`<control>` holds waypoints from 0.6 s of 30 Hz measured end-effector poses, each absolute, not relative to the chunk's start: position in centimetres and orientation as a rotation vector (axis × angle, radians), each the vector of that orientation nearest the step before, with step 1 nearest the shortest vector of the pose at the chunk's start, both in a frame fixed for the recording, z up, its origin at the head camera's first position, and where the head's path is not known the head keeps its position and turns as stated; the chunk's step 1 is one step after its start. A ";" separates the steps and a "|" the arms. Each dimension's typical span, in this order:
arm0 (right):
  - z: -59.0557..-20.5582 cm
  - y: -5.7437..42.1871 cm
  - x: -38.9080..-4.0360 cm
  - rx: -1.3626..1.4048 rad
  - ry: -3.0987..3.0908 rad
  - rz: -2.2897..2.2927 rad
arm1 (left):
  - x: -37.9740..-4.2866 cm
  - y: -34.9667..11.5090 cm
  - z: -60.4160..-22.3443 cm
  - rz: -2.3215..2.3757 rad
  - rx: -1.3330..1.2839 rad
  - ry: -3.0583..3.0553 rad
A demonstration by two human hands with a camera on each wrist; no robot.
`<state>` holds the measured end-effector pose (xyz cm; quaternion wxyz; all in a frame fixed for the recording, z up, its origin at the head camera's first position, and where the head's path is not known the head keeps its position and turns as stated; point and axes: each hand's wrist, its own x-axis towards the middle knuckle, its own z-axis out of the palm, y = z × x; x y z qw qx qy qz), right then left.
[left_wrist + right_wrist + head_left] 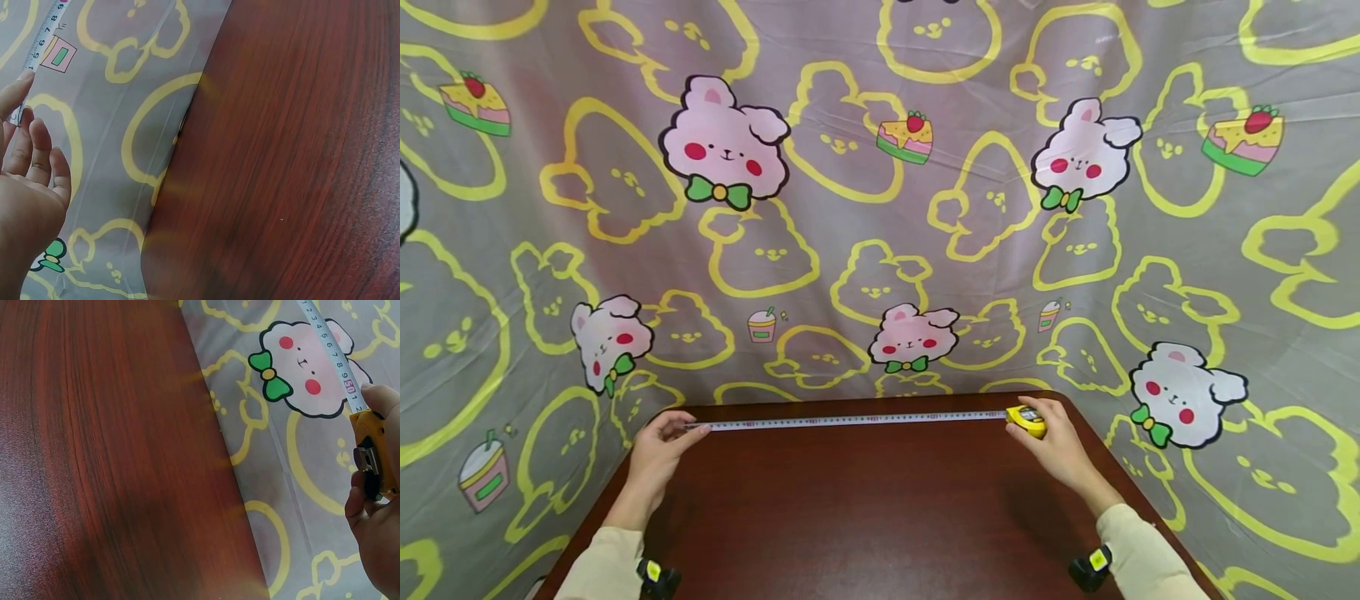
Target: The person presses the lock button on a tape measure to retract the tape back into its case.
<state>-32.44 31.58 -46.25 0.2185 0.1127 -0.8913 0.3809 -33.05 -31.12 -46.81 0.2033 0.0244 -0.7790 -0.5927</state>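
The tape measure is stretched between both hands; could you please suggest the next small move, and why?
Perhaps lower the blade toward the far edge of the table: the left hand pinches its end, the right hand grips the yellow case, and it runs straight, roughly parallel to that edge, but both wrist views show it against the cloth rather than the table.

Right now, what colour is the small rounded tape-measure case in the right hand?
The tape-measure case is yellow with dark markings, best seen in the head view.
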 end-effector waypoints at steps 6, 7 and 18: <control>-46.3 31.5 -32.4 0.327 -2.457 1.044 | -33.2 -31.0 -46.9 -1.673 0.064 -2.164; -46.3 31.5 -32.4 0.332 -2.453 1.042 | -33.2 -30.9 -46.9 -1.674 0.065 -2.165; -46.7 31.1 -32.8 0.342 -2.441 1.043 | -33.1 -30.7 -47.1 -1.667 0.057 -2.212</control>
